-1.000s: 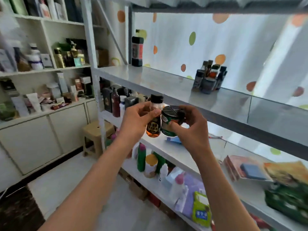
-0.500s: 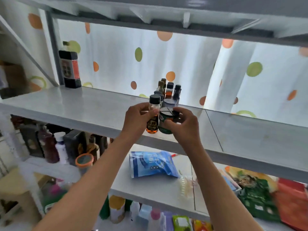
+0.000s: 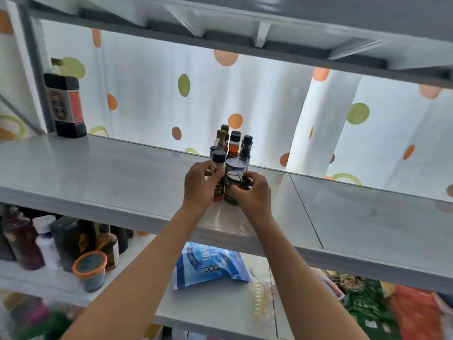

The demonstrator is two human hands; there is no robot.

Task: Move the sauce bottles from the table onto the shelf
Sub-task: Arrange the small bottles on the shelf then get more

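Observation:
My left hand [image 3: 199, 185] grips a small amber sauce bottle [image 3: 218, 168] with a black cap. My right hand [image 3: 252, 193] holds a squat green-labelled jar [image 3: 232, 190] with a dark lid. Both containers are at the grey shelf board [image 3: 110, 177], just in front of a cluster of several sauce bottles [image 3: 232, 146] that stand near the shelf's back edge. Whether the two held containers touch the board I cannot tell; my fingers cover their lower parts.
A tall black bottle [image 3: 65, 104] stands at the shelf's far left. Another shelf board [image 3: 269, 23] hangs close above. The lower shelf holds dark bottles [image 3: 81, 241], an orange-rimmed cup [image 3: 90, 269] and a blue bag [image 3: 208, 265]. A dotted curtain [image 3: 269, 101] hangs behind.
Both hands have carried the bottle and the jar up and forward, from below the shelf edge to over the shelf board near the bottle cluster. The view has tilted upward.

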